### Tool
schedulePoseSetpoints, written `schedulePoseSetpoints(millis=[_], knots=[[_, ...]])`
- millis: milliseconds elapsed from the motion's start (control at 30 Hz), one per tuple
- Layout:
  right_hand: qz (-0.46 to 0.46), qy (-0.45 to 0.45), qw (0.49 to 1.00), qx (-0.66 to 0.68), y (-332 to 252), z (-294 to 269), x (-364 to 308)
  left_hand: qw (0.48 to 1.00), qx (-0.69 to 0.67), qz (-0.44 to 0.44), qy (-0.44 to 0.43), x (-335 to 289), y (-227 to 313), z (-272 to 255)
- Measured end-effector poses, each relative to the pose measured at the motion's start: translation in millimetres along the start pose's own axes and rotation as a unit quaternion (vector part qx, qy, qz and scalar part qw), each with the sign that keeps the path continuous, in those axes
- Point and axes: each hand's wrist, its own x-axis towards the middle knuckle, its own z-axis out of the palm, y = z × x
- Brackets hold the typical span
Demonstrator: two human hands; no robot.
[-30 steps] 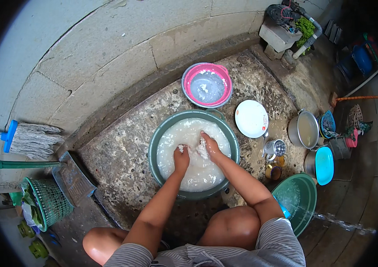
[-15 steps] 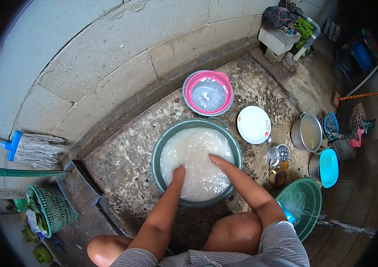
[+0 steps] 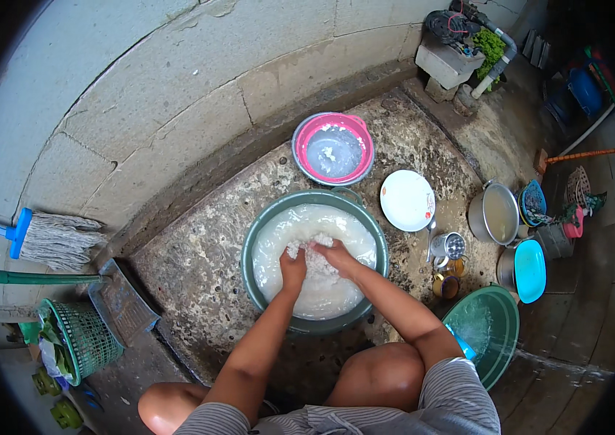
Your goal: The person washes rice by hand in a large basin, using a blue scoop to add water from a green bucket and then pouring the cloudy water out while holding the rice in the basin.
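A wide green basin in front of me holds cloudy, milky water. Over its middle, both of my hands squeeze a white crumbly mass at the water's surface. My left hand cups its left side, and my right hand presses on it from the right. The mass looks like wet gratings, but I cannot tell of what. Parts of my fingers are hidden in it. Just beyond the basin, a pink strainer rests in a grey bowl and has white bits in it.
To the right lie a white plate, a spoon, a metal cup, an amber glass mug and a metal pot. Water runs into another green tub near my right knee. At left are a mop, a dustpan and a green basket.
My hands have come up out of the cloudy water and closer together. The white crumbly mass now shows between them. The water is swirling more.
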Motion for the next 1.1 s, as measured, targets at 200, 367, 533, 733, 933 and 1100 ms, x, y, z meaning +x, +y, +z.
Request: schedulePoseSetpoints(millis=[200, 367, 533, 733, 933, 1100], knots=[[0.01, 0.143, 0.986, 0.085, 32, -18, 41, 0.973, -0.025, -0.225, -0.04, 7, 17, 3], [-0.246, 0.129, 0.935, -0.221, 27, -17, 29, 0.988, 0.154, 0.021, -0.02, 6, 7, -8], [-0.433, 0.103, 0.806, -0.39, 28, -23, 24, 0.907, 0.381, 0.147, -0.107, 1, 24, -8], [-0.43, 0.087, 0.764, -0.474, 56, -13, 55, 0.872, 0.451, 0.053, -0.183, 2, -41, -24], [0.025, -0.179, 0.769, -0.614, 38, -20, 40, 0.555, 0.684, -0.022, -0.473, -9, 6, -27], [-0.241, -0.004, 0.711, -0.66, 17, -28, -17, 0.84, 0.424, 0.182, -0.285, -9, 57, -53]])
